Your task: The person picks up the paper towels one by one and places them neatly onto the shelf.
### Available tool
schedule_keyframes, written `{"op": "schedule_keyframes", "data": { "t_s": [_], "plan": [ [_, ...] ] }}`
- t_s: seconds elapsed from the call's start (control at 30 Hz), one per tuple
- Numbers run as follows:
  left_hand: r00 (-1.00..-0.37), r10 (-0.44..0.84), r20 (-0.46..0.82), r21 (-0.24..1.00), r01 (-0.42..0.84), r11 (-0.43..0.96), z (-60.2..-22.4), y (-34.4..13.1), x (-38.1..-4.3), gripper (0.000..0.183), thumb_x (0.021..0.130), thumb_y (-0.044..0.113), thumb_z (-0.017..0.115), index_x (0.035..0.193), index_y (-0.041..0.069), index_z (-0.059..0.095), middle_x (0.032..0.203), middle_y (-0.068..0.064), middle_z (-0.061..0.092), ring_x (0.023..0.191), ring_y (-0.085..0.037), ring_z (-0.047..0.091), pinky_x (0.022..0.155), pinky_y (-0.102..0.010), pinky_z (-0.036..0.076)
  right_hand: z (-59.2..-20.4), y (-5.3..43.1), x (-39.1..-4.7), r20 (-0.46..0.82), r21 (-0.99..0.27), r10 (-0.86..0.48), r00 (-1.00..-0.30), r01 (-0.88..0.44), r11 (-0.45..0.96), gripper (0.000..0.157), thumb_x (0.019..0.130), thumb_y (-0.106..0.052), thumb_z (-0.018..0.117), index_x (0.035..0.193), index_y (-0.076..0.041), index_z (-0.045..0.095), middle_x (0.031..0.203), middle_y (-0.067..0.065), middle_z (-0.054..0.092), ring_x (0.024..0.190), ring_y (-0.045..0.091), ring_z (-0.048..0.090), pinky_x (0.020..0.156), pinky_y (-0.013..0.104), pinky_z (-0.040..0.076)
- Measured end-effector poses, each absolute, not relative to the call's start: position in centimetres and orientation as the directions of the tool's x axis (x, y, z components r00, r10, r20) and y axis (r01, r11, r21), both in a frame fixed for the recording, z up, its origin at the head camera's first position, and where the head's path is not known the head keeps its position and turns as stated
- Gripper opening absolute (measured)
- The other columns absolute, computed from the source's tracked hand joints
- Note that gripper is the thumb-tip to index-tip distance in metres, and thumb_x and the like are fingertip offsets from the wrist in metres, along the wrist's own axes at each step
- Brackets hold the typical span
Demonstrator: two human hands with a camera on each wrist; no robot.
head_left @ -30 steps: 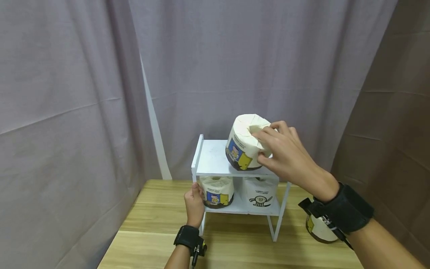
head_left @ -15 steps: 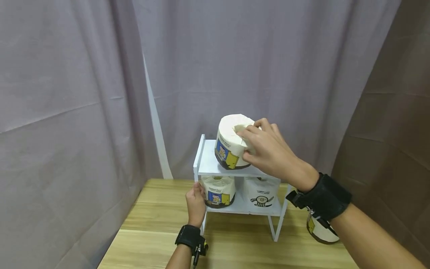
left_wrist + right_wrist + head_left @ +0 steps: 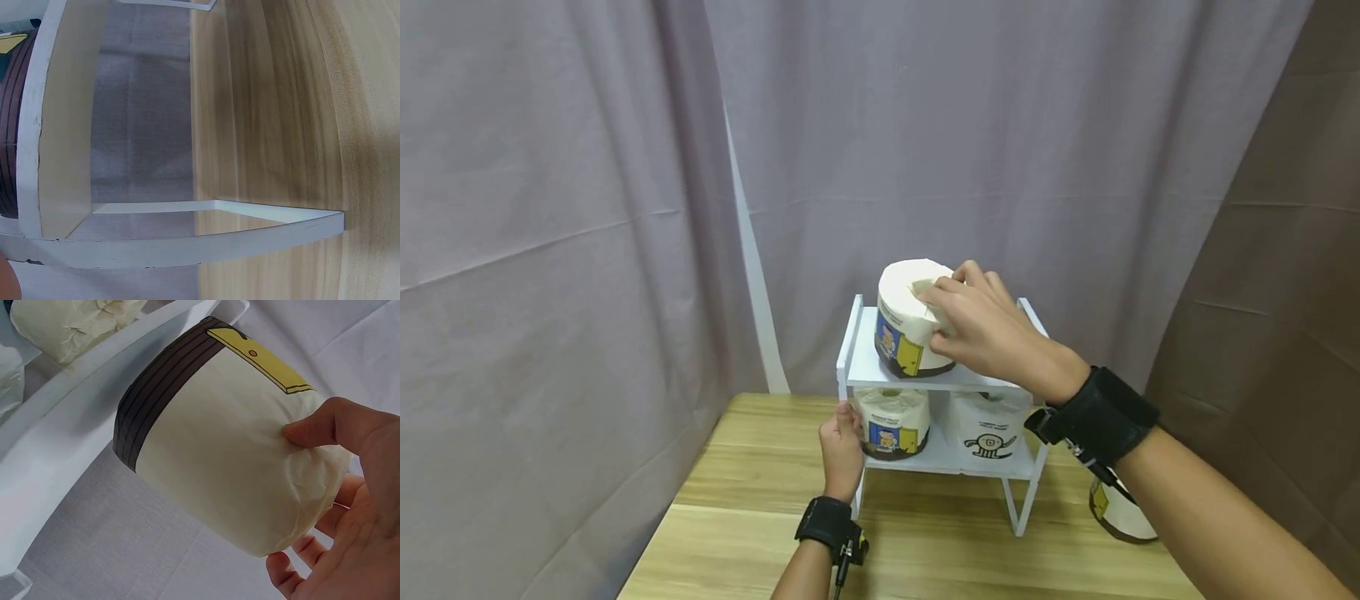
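Note:
My right hand [image 3: 988, 329] pinches a wrapped toilet paper roll [image 3: 901, 325] by its upper rim, fingers at the core hole and thumb on the outer side. The roll, with a blue and yellow cartoon print and brown base band, is upright at the left of the top shelf of a white two-tier rack [image 3: 863, 350]. In the right wrist view, the thumb [image 3: 312, 428] presses into the wrapper. My left hand [image 3: 841, 450] grips the rack's left front upright. Only a sliver of that hand [image 3: 7, 284] shows in the left wrist view, beside the white frame [image 3: 187, 247].
Two more rolls stand on the lower shelf: a cartoon-printed roll [image 3: 895, 423] at left and a white roll [image 3: 991, 429] with a dog drawing at right. Another roll [image 3: 1127, 517] stands right of the rack on the wooden table [image 3: 737, 492]. Grey curtains [image 3: 1000, 125] hang behind.
My right hand has carried the roll leftward over the top shelf, and the roll has come from tilted to upright. The left hand keeps its grip on the rack.

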State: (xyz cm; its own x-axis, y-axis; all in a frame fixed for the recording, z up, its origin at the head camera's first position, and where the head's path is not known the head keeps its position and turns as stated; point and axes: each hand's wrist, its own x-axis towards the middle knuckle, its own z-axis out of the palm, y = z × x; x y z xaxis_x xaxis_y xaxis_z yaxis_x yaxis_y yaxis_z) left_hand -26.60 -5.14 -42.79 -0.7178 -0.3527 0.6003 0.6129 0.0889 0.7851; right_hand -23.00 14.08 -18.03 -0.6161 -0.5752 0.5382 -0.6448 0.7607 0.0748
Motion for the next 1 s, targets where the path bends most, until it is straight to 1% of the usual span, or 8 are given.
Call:
{"op": "schedule_keyframes", "data": {
  "t_s": [0.13,0.37,0.43,0.53,0.63,0.77,0.87,1.0],
  "plan": [
    [-0.723,-0.361,0.590,0.791,0.608,0.074,-42.8,-4.8,-26.5,0.050,0.107,0.020,0.037,0.060,0.000,0.039,0.055,0.009,0.034,0.049,-0.006,0.033,0.047,-0.022,0.028,-17.5,13.8,-23.4,0.507,0.056,-0.576,-0.641,-0.642,0.765,0.052,0.080,-0.014,0.068,0.131,-0.011,0.061,0.112,0.005,0.065,0.103,0.026,0.042,0.083,0.044,0.033],
    [-0.718,-0.356,0.598,0.785,0.614,0.079,-42.7,-4.8,-26.3,0.048,0.106,0.016,0.038,0.062,-0.002,0.042,0.056,0.007,0.039,0.050,-0.007,0.037,0.049,-0.022,0.031,-16.8,12.9,-23.8,0.491,0.043,-0.575,-0.654,-0.641,0.766,0.052,0.080,-0.016,0.068,0.131,-0.011,0.061,0.112,0.005,0.065,0.099,0.025,0.042,0.079,0.042,0.033],
    [-0.723,-0.359,0.590,0.791,0.606,0.079,-42.5,-5.2,-26.1,0.049,0.106,0.015,0.038,0.061,-0.004,0.043,0.056,0.007,0.038,0.050,-0.007,0.037,0.049,-0.022,0.031,-16.7,12.4,-23.9,0.483,0.044,-0.578,-0.657,-0.641,0.766,0.052,0.079,-0.017,0.068,0.130,-0.012,0.062,0.111,0.004,0.065,0.097,0.024,0.042,0.078,0.041,0.033],
    [-0.721,-0.369,0.587,0.793,0.604,0.083,-42.1,-5.6,-25.9,0.050,0.106,0.017,0.037,0.061,-0.005,0.042,0.055,0.007,0.038,0.049,-0.008,0.035,0.049,-0.022,0.030,-16.4,11.4,-24.1,0.464,0.049,-0.589,-0.662,-0.645,0.763,0.053,0.079,-0.017,0.068,0.131,-0.013,0.061,0.111,0.005,0.065,0.095,0.024,0.041,0.077,0.039,0.032],
    [-0.717,-0.381,0.584,0.793,0.603,0.081,-41.6,-5.9,-25.9,0.051,0.107,0.019,0.037,0.060,-0.003,0.041,0.054,0.008,0.036,0.049,-0.008,0.033,0.048,-0.022,0.028,-15.9,10.7,-24.4,0.452,0.056,-0.601,-0.660,-0.651,0.757,0.052,0.078,-0.016,0.069,0.129,-0.013,0.063,0.108,0.005,0.065,0.092,0.025,0.040,0.075,0.038,0.032],
    [-0.727,-0.383,0.570,0.799,0.599,0.054,-41.4,-5.9,-25.7,0.052,0.107,0.020,0.036,0.060,-0.001,0.039,0.053,0.009,0.035,0.049,-0.007,0.032,0.048,-0.021,0.027,-15.8,10.2,-24.6,0.443,0.049,-0.607,-0.659,-0.659,0.751,0.046,0.076,-0.015,0.068,0.121,-0.016,0.067,0.101,0.003,0.066,0.088,0.024,0.040,0.072,0.038,0.032],
    [-0.732,-0.387,0.561,0.805,0.591,0.049,-41.6,-6.0,-25.3,0.053,0.107,0.021,0.036,0.059,-0.001,0.039,0.052,0.009,0.035,0.049,-0.007,0.032,0.048,-0.021,0.026,-16.2,10.0,-24.6,0.427,0.036,-0.608,-0.669,-0.659,0.751,0.044,0.075,-0.015,0.068,0.118,-0.016,0.068,0.101,0.002,0.066,0.088,0.024,0.040,0.072,0.037,0.032],
    [-0.726,-0.395,0.563,0.805,0.589,0.064,-41.8,-6.0,-24.8,0.053,0.107,0.021,0.037,0.059,-0.003,0.040,0.053,0.009,0.036,0.049,-0.007,0.033,0.048,-0.022,0.027,-16.6,9.8,-24.6,0.406,0.013,-0.605,-0.684,-0.658,0.753,0.045,0.075,-0.016,0.068,0.120,-0.016,0.068,0.104,0.002,0.067,0.087,0.024,0.040,0.072,0.037,0.032]
  ]
}}
